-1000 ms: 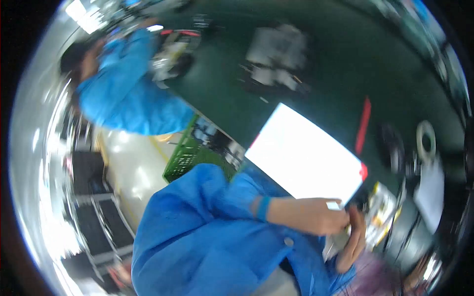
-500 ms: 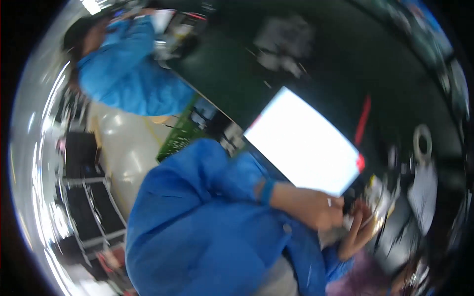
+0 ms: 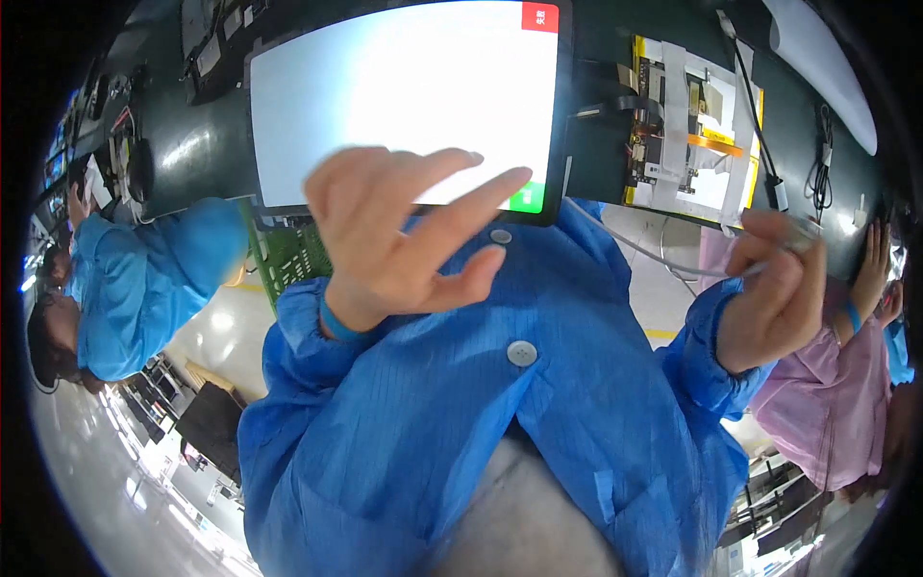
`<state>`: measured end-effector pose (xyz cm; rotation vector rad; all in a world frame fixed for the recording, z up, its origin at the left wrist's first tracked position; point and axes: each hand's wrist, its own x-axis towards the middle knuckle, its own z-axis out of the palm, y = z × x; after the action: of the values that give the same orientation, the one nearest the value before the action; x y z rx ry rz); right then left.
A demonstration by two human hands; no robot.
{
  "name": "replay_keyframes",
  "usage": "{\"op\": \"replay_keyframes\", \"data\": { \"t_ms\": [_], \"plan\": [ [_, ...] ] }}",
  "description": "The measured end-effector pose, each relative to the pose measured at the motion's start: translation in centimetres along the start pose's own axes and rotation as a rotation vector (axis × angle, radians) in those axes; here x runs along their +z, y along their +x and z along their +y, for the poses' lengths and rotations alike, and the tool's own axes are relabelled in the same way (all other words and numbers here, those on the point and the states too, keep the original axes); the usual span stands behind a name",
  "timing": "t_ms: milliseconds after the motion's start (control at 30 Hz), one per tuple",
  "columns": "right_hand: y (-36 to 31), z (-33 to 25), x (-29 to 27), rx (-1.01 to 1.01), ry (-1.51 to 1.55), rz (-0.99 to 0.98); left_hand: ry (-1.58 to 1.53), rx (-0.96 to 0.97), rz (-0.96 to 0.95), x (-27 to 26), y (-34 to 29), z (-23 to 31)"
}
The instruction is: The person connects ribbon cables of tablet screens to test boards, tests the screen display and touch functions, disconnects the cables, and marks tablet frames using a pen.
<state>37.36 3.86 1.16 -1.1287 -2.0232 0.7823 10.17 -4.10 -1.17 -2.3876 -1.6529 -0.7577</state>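
A tablet (image 3: 404,106) with a bright white screen lies at the table's front edge. Its screen has a red block in the far right corner and a green block in the near right corner. My left hand (image 3: 404,221) is over the near part of the screen with its fingers spread, the index fingertip at the green block. Whether that finger touches the glass I cannot tell. Off to the right, my right hand (image 3: 774,288) pinches a thin pale cable (image 3: 635,252), which runs toward the tablet's near right corner. The cable's end is hidden in my fingers.
Right of the tablet lies an opened device (image 3: 678,125) with exposed boards and tape. A black cable (image 3: 755,106) crosses beside it; another coiled cable (image 3: 822,168) lies farther right. Co-workers in blue (image 3: 144,279) and pink (image 3: 817,413) sit at either side. A green crate (image 3: 288,255) stands below the table edge.
The view has swung round and sharpened. My hands, close together beside the tablet before, are now apart: the left over the screen, the right off to the right with the cable.
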Motion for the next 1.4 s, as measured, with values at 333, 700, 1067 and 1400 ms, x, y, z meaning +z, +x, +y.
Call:
{"op": "replay_keyframes", "data": {
  "t_ms": [333,700,1067,1400],
  "plan": [
    [2.7,0.7,7.1,-0.289,-0.453,-0.202,-0.088,-0.395,-0.300,0.7,9.0,-1.7],
    [4.4,1.6,7.1,-0.336,-0.417,-0.346,-0.126,-0.739,0.107,-2.6,0.8,-9.4],
    [4.6,1.4,6.9,-0.454,-0.359,-0.521,-0.686,-1.083,0.134,-2.2,-7.2,-11.8],
    [4.5,0.9,6.7,-0.487,-0.358,-0.558,-0.525,-0.945,-0.014,-3.1,-7.8,-13.1]
  ]
}}
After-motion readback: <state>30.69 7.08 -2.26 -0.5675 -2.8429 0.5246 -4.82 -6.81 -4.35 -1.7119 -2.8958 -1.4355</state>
